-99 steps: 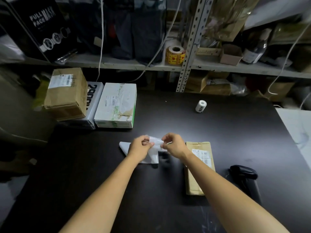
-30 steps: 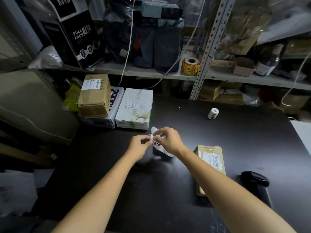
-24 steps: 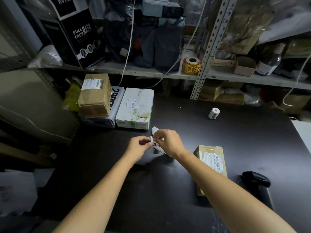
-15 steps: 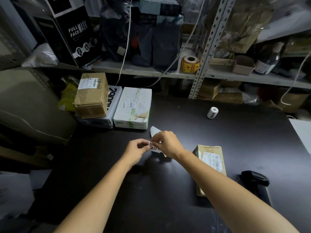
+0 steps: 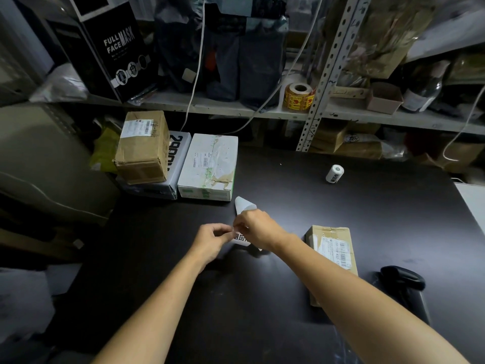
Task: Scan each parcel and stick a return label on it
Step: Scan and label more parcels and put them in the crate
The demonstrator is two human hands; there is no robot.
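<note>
Two hands meet above a dark desk [image 5: 288,195]: the left hand [image 5: 214,239] and the right hand [image 5: 258,229] each keep a grip pinching one white return label [image 5: 242,237] printed in black, a pale paper tip [image 5: 244,204] rising behind the right knuckles. A brown parcel [image 5: 330,248] lies flat beside the right forearm, with a black scanner [image 5: 401,278] near it. Three boxed parcels [image 5: 210,166] crowd the desk's far-left edge; a small label roll [image 5: 334,173] rests well apart.

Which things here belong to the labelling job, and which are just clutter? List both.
Job: label pinched by left hand and right hand; brown parcel; scanner; label roll; stacked boxes.
Clutter: yellow tape roll, mask box, bottle on the shelf.
</note>
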